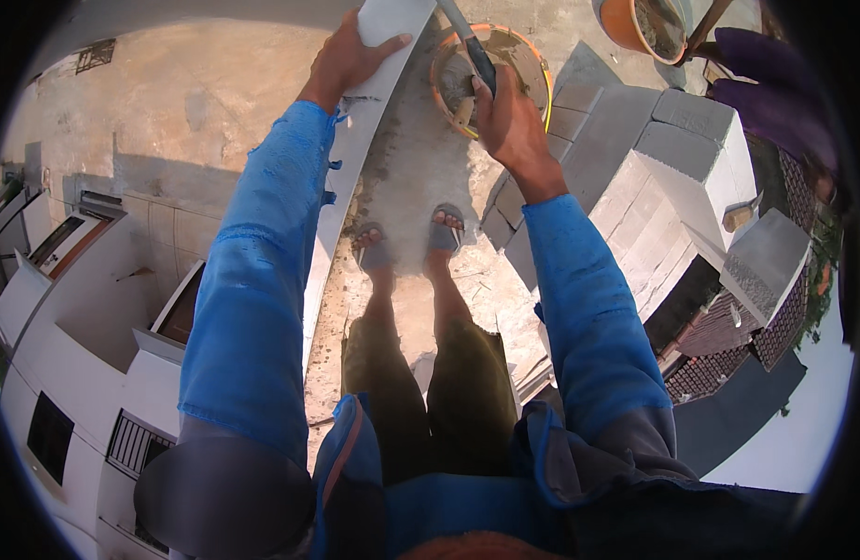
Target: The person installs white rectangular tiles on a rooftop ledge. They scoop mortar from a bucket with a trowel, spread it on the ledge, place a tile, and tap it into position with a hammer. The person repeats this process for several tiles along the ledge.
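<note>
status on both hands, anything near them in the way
Left hand on long pale grey slab. Right hand wrapped round black-handled grey tool. Possible obstacle: orange-rimmed round bucket, partly hidden behind right hand.

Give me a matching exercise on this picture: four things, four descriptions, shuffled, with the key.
1. left hand
2. right hand
3. bucket near the right hand
4. trousers

A. olive-green
B. closed around a dark handle
C. touching a long pale surface
D. round, edged in orange and yellow

Pairs: 1-C, 2-B, 3-D (the bucket), 4-A.

Right grip (520,129) around dark handle (481,62), bucket (547,79)
</note>
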The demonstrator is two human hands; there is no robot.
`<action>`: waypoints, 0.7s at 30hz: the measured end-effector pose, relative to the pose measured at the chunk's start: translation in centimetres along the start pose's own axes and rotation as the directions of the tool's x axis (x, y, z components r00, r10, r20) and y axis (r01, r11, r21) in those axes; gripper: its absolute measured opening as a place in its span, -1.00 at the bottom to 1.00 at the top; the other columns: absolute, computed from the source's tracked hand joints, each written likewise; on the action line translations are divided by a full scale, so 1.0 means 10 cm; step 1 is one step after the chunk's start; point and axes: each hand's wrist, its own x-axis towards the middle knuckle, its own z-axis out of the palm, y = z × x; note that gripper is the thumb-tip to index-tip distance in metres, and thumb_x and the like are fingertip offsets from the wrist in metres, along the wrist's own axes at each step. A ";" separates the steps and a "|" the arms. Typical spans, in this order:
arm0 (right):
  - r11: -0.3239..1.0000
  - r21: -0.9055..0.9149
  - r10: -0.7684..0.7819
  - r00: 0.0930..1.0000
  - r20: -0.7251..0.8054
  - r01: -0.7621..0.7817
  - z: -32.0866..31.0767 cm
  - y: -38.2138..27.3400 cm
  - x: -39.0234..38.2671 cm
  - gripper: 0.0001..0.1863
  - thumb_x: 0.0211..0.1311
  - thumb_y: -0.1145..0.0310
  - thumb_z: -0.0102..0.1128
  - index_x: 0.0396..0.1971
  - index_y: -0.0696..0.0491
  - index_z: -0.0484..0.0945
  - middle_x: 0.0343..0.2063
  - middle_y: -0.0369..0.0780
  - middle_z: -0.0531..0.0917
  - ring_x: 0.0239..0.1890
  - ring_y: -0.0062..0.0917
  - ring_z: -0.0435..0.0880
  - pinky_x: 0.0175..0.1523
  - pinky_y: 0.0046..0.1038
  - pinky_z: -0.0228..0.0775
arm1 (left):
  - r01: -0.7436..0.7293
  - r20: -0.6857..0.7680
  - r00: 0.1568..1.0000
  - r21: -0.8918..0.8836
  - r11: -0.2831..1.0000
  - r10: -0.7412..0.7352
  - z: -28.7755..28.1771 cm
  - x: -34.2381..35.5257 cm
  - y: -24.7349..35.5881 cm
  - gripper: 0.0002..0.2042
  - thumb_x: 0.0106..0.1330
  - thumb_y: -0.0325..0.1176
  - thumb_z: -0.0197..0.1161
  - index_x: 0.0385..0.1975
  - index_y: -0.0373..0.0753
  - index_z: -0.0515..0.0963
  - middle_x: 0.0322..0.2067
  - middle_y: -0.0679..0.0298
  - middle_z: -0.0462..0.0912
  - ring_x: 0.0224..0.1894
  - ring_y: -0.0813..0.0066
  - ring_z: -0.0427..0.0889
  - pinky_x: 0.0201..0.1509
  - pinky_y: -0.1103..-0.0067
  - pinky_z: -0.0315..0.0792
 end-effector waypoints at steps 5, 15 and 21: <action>0.954 0.286 0.138 0.977 -0.163 -0.087 0.13 -0.12 -1.00 -0.64 0.49 0.30 0.24 0.15 0.11 0.44 -0.35 0.15 0.75 -0.27 0.22 0.75 -0.15 0.09 0.54 | 0.066 -0.095 0.994 0.151 0.986 -0.052 -0.08 -0.34 0.08 0.06 0.24 0.35 0.51 0.54 -0.32 0.29 0.18 -0.17 0.72 0.18 -0.01 0.79 0.26 0.20 0.66; 0.908 -0.146 0.409 0.760 0.504 -0.392 0.92 0.03 -3.25 -0.55 0.61 0.01 0.01 0.13 0.10 0.45 -0.26 0.17 0.78 -0.20 0.18 0.78 -0.09 0.16 0.61 | 0.263 0.298 0.925 -0.052 0.963 -0.237 -0.57 -2.89 -1.33 -0.08 0.39 0.04 0.53 0.60 -0.29 0.21 0.27 -0.16 0.67 0.25 -0.03 0.74 0.31 0.21 0.61; 0.978 0.030 -0.162 0.661 0.733 0.207 1.67 -0.50 -3.81 -0.60 0.53 0.13 0.21 0.17 0.05 0.47 -0.21 -0.02 0.73 -0.25 -0.08 0.84 -0.18 -0.02 0.69 | 0.369 0.364 0.873 -0.053 0.928 -0.326 -0.60 -3.02 -1.32 -0.05 0.46 0.10 0.44 0.64 -0.31 0.11 0.27 -0.24 0.65 0.23 -0.04 0.75 0.31 0.22 0.61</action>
